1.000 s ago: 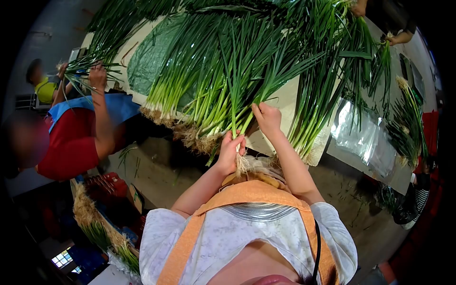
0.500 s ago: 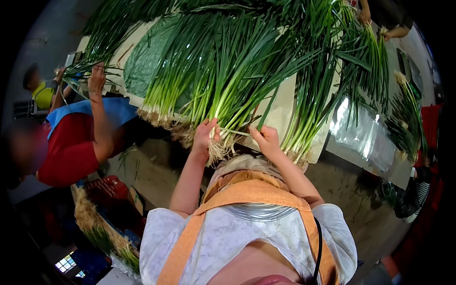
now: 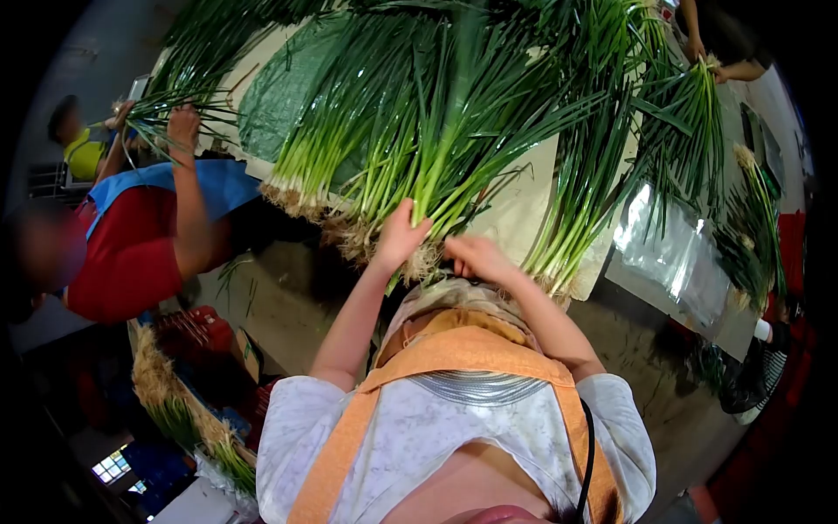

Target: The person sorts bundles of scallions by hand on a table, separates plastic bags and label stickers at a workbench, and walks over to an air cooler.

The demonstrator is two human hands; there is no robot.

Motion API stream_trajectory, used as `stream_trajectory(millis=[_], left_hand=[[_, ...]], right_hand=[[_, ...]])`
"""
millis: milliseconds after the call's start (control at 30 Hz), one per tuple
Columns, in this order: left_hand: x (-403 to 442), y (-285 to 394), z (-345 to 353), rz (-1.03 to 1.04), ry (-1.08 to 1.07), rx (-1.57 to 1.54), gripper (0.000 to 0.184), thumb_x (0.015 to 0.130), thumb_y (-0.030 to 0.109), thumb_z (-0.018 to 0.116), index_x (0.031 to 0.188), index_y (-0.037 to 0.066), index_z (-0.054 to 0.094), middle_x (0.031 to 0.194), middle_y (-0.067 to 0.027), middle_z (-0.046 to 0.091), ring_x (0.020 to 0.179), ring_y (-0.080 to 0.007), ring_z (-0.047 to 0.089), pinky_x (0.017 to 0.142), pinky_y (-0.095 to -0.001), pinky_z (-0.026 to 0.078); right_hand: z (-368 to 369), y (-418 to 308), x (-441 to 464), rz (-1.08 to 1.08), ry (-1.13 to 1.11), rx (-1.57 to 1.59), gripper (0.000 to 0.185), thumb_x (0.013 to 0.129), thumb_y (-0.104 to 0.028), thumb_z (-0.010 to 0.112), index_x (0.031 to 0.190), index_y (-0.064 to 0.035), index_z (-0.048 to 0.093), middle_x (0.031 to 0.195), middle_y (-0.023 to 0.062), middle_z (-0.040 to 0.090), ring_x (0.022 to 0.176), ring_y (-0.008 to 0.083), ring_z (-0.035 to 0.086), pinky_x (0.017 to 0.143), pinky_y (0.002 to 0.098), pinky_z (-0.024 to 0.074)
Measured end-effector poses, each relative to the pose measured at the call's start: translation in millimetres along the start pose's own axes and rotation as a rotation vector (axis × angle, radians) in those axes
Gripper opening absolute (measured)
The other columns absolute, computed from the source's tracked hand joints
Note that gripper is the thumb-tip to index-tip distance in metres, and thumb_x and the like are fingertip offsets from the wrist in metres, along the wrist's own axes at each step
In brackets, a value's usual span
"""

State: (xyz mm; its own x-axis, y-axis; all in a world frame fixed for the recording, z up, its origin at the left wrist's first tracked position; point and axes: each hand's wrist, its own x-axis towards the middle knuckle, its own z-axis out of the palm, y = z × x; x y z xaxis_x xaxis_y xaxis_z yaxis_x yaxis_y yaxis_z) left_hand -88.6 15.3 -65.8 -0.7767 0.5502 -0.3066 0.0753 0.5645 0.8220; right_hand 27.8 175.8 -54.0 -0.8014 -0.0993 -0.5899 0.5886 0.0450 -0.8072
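Note:
My left hand (image 3: 403, 236) is closed round the pale lower stalks of green onions (image 3: 434, 179) at the table's near edge. Below its fingers hang the tangled roots (image 3: 425, 262), while the long leaves reach away across the pile. Just to the right, my right hand (image 3: 482, 258) has its fingers curled in beside the roots. Whatever those fingers may pinch is too small and blurred to make out. More green onions (image 3: 314, 166) lie to the left with roots toward me, and another row (image 3: 563, 231) lies to the right.
A co-worker in a red shirt (image 3: 131, 253) handles green onions (image 3: 166, 122) on the left. Another person's hands (image 3: 707, 63) hold a bunch (image 3: 698, 131) at top right. Clear plastic (image 3: 659, 236) covers a surface on the right. More onions (image 3: 161, 384) stand at lower left.
The pale strip stretched between my hands no longer shows. My left hand has moved slightly up and right along the stalks, and my right hand has shifted a little left and down.

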Motion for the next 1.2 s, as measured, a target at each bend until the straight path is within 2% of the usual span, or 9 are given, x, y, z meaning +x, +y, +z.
stream_trajectory(millis=[67,100,233,333,467,567,667,833,1200], left_hand=[[11,-21,30,0.107,0.111,0.31,0.03,0.075,0.015,0.064,0.092,-0.001,0.045,0.083,-0.0198,0.054,0.078,-0.0337,0.055,0.069,-0.0423,0.043],[15,-23,41,0.107,0.124,0.416,0.03,0.075,0.015,0.064,0.091,-0.001,0.045,0.083,-0.0195,0.054,0.078,-0.0342,0.055,0.068,-0.0426,0.043],[23,-21,50,0.152,0.156,0.587,0.029,0.074,0.015,0.064,0.091,0.0,0.045,0.083,-0.0181,0.055,0.078,-0.0338,0.055,0.068,-0.0421,0.042],[13,8,30,-0.05,0.051,0.113,0.029,0.075,0.014,0.064,0.091,0.001,0.045,0.083,-0.0145,0.056,0.077,-0.0261,0.057,0.067,-0.0371,0.043],[-12,25,13,-0.034,-0.153,-0.662,0.018,0.085,0.009,0.056,0.096,0.004,0.043,0.092,-0.0075,0.056,0.079,-0.0135,0.058,0.068,-0.0279,0.045],[-25,24,16,-0.106,-0.19,-0.714,0.016,0.087,0.007,0.054,0.098,0.005,0.042,0.093,-0.0079,0.057,0.078,-0.0124,0.058,0.07,-0.026,0.046],[-35,23,23,-0.178,-0.193,-0.837,0.016,0.087,0.006,0.053,0.099,0.005,0.043,0.092,-0.0078,0.059,0.077,-0.0127,0.058,0.071,-0.0263,0.046],[-44,34,28,-0.199,-0.266,-0.952,0.02,0.089,0.008,0.05,0.106,0.007,0.04,0.08,-0.0067,0.055,0.061,-0.0126,0.054,0.055,-0.0237,0.044],[-46,33,32,-0.148,-0.217,-0.937,0.021,0.089,0.012,0.051,0.103,0.006,0.038,0.074,-0.006,0.052,0.056,-0.0115,0.047,0.052,-0.0243,0.04]], right_hand=[[-24,20,31,-0.073,0.277,0.124,0.035,0.085,-0.036,0.055,0.089,-0.0019,0.059,0.066,0.0047,0.06,0.057,0.0106,0.054,0.05,0.0242,0.0429],[-37,26,42,-0.046,0.349,0.136,0.037,0.085,-0.032,0.056,0.104,0.0003,0.056,0.073,0.0069,0.061,0.058,0.0112,0.054,0.049,0.0247,0.0432],[-51,37,58,-0.044,0.394,0.176,0.053,0.088,-0.03,0.054,0.129,0.0,0.038,0.087,0.0085,0.06,0.065,0.0125,0.055,0.055,0.0249,0.0456],[-47,32,50,-0.14,0.428,0.232,0.048,0.088,-0.03,0.054,0.124,-0.0004,0.042,0.087,0.0084,0.06,0.066,0.0122,0.056,0.056,0.0244,0.0451],[-37,15,36,-0.253,0.443,0.437,0.039,0.086,-0.031,0.058,0.109,-0.0007,0.049,0.077,0.0027,0.057,0.062,0.0092,0.054,0.054,0.0225,0.0414],[-34,9,37,-0.37,0.392,0.383,0.026,0.086,-0.031,0.059,0.08,-0.0067,0.051,0.067,-0.0029,0.053,0.061,0.0056,0.052,0.052,0.0205,0.0374],[-31,5,39,-0.366,0.379,0.425,0.024,0.087,-0.03,0.058,0.081,-0.0065,0.052,0.064,-0.003,0.052,0.061,0.0054,0.051,0.053,0.0199,0.037],[-26,-2,34,-0.352,0.335,0.534,0.022,0.089,-0.027,0.055,0.083,-0.0057,0.054,0.063,-0.0027,0.051,0.057,0.0058,0.049,0.052,0.0196,0.0364],[-26,3,37,-0.346,0.312,0.531,0.028,0.09,-0.028,0.054,0.071,-0.0095,0.046,0.059,-0.002,0.049,0.051,0.0062,0.045,0.048,0.0204,0.0343]])
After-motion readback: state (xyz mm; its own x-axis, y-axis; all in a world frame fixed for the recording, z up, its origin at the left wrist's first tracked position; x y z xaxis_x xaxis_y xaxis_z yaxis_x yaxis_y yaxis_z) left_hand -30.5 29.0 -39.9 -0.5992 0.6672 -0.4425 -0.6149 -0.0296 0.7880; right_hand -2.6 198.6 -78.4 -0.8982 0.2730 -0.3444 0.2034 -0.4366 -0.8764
